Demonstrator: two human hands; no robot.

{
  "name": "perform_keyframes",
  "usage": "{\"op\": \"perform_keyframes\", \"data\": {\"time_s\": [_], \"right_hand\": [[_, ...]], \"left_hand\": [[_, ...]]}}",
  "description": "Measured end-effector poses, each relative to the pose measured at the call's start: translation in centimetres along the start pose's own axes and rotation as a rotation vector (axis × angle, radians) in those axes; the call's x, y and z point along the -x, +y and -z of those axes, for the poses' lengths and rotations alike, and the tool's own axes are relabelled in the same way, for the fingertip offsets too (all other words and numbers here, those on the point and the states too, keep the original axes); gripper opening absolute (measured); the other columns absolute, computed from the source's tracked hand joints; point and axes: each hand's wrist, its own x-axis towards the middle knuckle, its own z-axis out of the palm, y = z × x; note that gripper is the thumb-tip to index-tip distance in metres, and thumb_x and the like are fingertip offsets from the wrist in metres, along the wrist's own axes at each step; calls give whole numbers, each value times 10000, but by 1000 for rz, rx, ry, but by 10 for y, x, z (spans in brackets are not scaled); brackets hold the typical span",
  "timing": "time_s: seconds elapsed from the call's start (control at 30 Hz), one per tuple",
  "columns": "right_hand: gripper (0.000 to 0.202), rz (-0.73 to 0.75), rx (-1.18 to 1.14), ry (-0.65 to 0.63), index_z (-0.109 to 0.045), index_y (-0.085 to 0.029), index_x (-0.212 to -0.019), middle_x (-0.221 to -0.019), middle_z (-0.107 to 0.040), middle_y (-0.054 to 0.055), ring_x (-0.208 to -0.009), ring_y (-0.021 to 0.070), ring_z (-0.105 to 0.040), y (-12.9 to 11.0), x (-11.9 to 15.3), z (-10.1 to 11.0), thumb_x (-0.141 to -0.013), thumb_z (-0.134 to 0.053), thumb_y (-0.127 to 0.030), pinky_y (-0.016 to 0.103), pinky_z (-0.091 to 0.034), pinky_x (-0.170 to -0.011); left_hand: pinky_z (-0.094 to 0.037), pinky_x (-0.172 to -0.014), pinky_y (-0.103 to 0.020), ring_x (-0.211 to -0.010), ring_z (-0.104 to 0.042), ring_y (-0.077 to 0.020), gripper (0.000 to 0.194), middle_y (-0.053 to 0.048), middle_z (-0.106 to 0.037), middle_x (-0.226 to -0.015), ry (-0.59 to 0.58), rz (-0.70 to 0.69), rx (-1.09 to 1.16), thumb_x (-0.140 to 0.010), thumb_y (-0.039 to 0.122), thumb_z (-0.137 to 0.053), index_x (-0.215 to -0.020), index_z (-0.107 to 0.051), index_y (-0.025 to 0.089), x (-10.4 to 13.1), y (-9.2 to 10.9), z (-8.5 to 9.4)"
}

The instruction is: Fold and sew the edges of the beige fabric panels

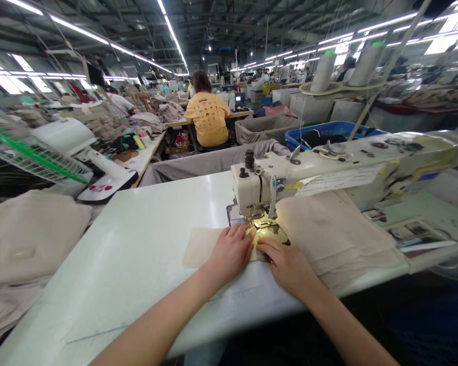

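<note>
A beige fabric piece (202, 247) lies flat on the pale table, its right end under the needle area of a white sewing machine (252, 185). My left hand (232, 249) presses on this piece, fingers together, just left of the presser foot. Close beside it, my right hand (286, 262) has its fingers pinched at the fabric's right edge, by the lit metal plate (275, 234). The fingertips of both hands nearly meet in front of the needle. Under the machine arm, to the right, lies a stack of larger beige fabric (328, 234).
More beige fabric (34, 234) is piled at the left, near a white fan (99, 173). Behind the table stand a grey cloth-lined bin (202, 162) and a blue basket (293, 137). A person in a yellow shirt (208, 117) sits farther back. Thread cones (323, 71) stand upper right.
</note>
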Motion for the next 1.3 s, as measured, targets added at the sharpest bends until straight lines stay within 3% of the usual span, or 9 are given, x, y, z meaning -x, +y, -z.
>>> {"op": "perform_keyframes", "data": {"time_s": [0.23, 0.37, 0.47, 0.57, 0.7, 0.9, 1.3], "right_hand": [[537, 19, 48, -32, -650, -181, -1259, -1348, -648, 78, -1106, 229, -672, -4, 4, 2, -801, -440, 5, 338, -535, -942], [612, 34, 68, -48, -600, -156, -1348, -1421, -597, 98, -1074, 227, -687, -1, 16, -3, -781, -441, 10, 342, -537, -948], [624, 27, 71, -48, -586, -163, -1369, -1439, -582, 93, -1059, 218, -690, 1, 18, -6, -786, -446, 7, 331, -538, -941], [579, 22, 64, -44, -602, -173, -1346, -1414, -602, 86, -1058, 215, -686, 1, 9, -4, -818, -435, -3, 328, -542, -921], [487, 27, 59, -32, -634, -186, -1290, -1386, -615, 77, -1100, 210, -660, 1, -11, 4, -876, -428, -32, 313, -520, -940], [430, -15, 135, -46, -628, -219, -1279, -1321, -626, 62, -954, 205, -688, 1, -29, 9, -912, -449, -86, 311, -539, -797], [503, -73, 125, -28, -599, -207, -1329, -1414, -572, 94, -1061, 217, -653, -4, -9, 0, -872, -451, -58, 320, -554, -845]], "left_hand": [[-486, -1004, -450, -1224, -539, -295, 310, -136, -597, -1311, -11, -54, -16, -987, 221, -507, -1283, -569, 156, 9, 5, 3], [-551, -921, -399, -1113, -604, -266, 252, -126, -653, -1204, -46, -152, 13, -961, 161, -528, -1197, -611, 130, 26, 15, 2], [-571, -900, -395, -1090, -617, -262, 259, -131, -660, -1179, 12, -194, 56, -967, 174, -507, -1197, -611, 116, 30, 13, 0], [-577, -894, -402, -1069, -624, -259, 235, -131, -666, -1142, 62, -191, 82, -981, 197, -478, -1133, -641, 120, 22, 4, -2], [-578, -876, -406, -1033, -627, -256, 262, -125, -671, -1060, 46, -172, 83, -1005, 225, -424, -1024, -669, 133, 6, -10, -1], [-556, -919, -390, -1044, -619, -245, 264, -117, -662, -1058, 39, -177, 88, -1008, 222, -416, -1050, -664, 140, -13, -28, 5], [-531, -987, -413, -1127, -608, -239, 304, -123, -655, -1205, 148, -143, 159, -1011, 244, -420, -1232, -611, 162, -10, -36, -6]]}}
